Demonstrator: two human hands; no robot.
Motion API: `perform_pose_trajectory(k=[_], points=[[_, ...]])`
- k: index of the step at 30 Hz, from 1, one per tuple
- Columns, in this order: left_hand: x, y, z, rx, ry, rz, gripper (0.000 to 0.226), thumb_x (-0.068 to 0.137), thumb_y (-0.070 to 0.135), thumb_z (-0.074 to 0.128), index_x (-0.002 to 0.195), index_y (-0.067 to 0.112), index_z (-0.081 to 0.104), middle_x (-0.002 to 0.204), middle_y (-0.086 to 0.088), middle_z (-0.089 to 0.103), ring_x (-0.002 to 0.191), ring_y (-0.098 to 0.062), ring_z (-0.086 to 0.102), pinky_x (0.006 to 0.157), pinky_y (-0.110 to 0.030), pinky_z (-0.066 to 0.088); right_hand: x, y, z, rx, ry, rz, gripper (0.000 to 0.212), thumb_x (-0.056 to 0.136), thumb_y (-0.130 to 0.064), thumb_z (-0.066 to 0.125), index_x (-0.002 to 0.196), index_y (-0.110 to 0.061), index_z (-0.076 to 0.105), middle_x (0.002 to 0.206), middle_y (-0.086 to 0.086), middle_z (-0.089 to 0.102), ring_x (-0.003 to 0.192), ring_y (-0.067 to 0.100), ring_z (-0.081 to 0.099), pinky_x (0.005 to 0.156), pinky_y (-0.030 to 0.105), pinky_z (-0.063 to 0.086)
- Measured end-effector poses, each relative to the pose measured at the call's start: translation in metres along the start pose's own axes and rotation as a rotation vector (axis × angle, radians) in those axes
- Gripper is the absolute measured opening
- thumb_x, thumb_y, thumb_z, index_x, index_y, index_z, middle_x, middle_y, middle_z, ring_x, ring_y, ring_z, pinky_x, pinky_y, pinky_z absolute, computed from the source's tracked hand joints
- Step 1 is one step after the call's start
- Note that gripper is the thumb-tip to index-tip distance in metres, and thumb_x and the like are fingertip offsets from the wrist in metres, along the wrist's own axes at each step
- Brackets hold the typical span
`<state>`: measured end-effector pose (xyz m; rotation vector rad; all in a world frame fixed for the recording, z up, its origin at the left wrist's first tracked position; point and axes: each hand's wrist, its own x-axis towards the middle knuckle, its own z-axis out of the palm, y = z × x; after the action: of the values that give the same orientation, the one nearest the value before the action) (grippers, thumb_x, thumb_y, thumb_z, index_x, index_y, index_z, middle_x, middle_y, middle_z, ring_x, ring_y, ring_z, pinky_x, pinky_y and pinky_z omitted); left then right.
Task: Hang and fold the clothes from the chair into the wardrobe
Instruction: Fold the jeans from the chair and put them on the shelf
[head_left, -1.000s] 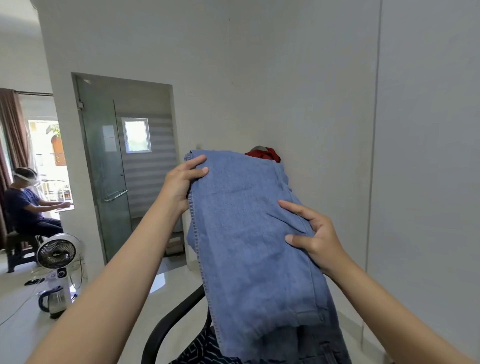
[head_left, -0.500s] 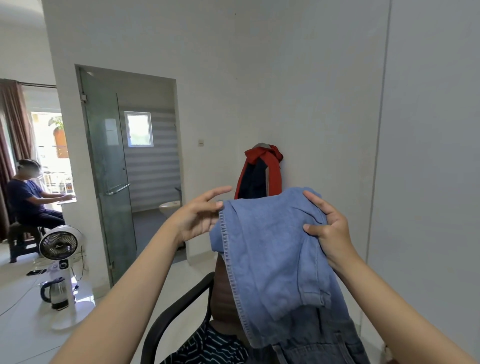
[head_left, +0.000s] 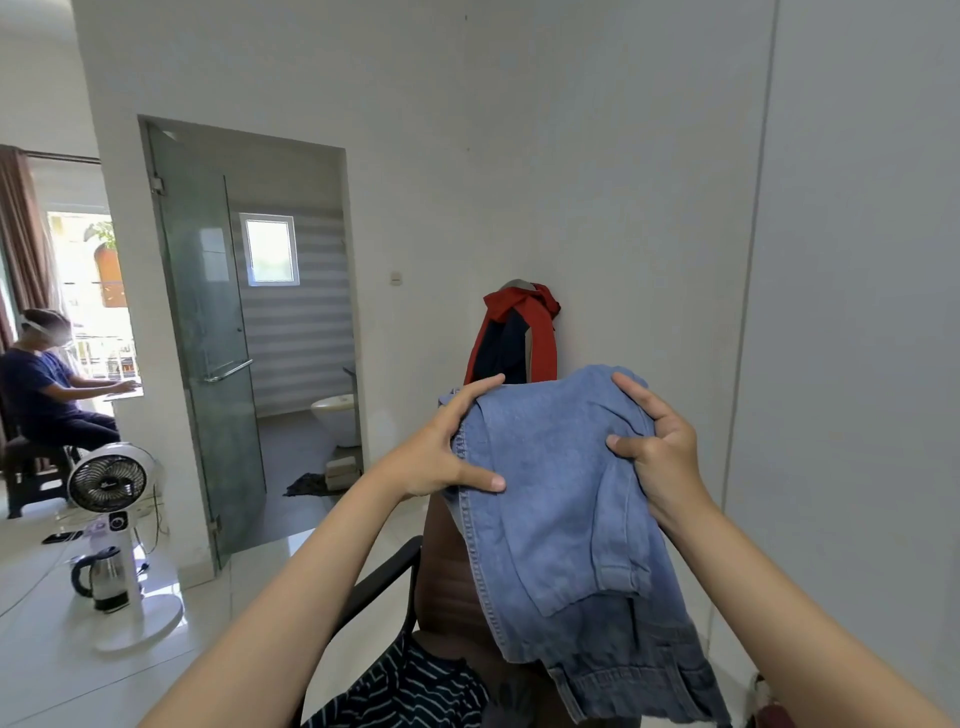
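Above the chair (head_left: 447, 582), your left hand (head_left: 436, 457) and right hand (head_left: 660, 452) both grip the folded jeans (head_left: 561, 499), which hang lengthwise downward, waistband lowest.

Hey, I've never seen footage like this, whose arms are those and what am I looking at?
No machine here: a person wears a camera on the head, looking forward and down, so the arms are their own. The left hand and right hand each have a grip on folded blue jeans, held up over a chair. A striped garment lies on the seat, and a red and navy jacket hangs by the wall behind. Off to the left stand a fan and a kettle, near a glass door.
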<state>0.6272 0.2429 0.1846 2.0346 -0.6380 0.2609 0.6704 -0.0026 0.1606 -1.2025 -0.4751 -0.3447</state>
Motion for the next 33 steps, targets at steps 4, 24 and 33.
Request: perform_pose_trajectory(k=[4, 24, 33], points=[[-0.001, 0.003, 0.004, -0.210, 0.222, -0.015, 0.081, 0.066, -0.008, 0.080, 0.128, 0.033, 0.046, 0.122, -0.008, 0.056, 0.096, -0.014, 0.065, 0.076, -0.025, 0.055, -0.001, -0.002, -0.003, -0.012, 0.002, -0.009, 0.070, 0.069, 0.024, 0.052, 0.107, -0.033, 0.068, 0.129, -0.005, 0.060, 0.121, 0.014, 0.056, 0.102, 0.037, 0.045], [-0.007, 0.017, 0.004, 0.031, 0.215, 0.024, 0.044, 0.087, 0.012, 0.066, 0.116, 0.029, 0.036, 0.098, -0.008, 0.067, 0.080, -0.019, 0.068, 0.068, -0.029, 0.057, 0.003, 0.007, -0.010, 0.028, 0.060, 0.065, 0.066, 0.053, 0.006, 0.060, 0.110, -0.025, 0.067, 0.133, 0.004, 0.057, 0.123, 0.021, 0.055, 0.104, 0.042, 0.045], [-0.005, 0.012, 0.002, -0.314, 0.170, -0.039, 0.037, 0.077, -0.004, 0.071, 0.106, 0.019, 0.067, 0.111, 0.005, 0.067, 0.100, -0.014, 0.066, 0.079, -0.026, 0.054, 0.011, -0.007, -0.015, 0.030, -0.004, 0.043, 0.062, 0.070, 0.026, 0.051, 0.105, -0.023, 0.067, 0.116, 0.002, 0.066, 0.108, 0.020, 0.063, 0.092, 0.035, 0.051]])
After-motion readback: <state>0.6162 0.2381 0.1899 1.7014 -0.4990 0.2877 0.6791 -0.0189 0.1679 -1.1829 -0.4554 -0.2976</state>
